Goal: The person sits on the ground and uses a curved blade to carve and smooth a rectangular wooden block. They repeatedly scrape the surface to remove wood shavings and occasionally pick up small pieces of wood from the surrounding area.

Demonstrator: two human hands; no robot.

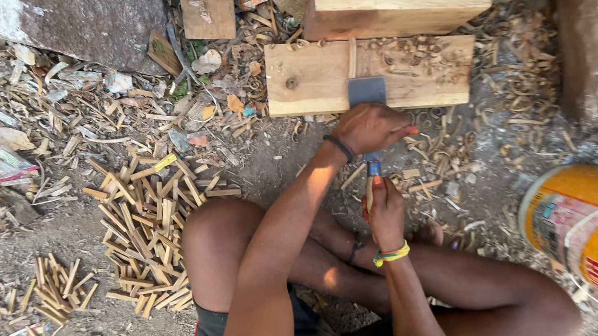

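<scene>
Just above your knees, your right hand point(386, 211) grips a thin, pale wooden stick point(369, 192) upright. At twelve o'clock from it, your left hand point(371, 127) closes over a flat grey blade point(366, 90) lying on a rough plank point(305, 77) strewn with curled shavings. Split sticks point(149, 224) pile at nine o'clock.

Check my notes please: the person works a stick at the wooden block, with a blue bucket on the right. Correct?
Not quite: the bucket is orange, not blue, as the head view shows. The rest holds: both hands work a stick at the wooden block.
</scene>
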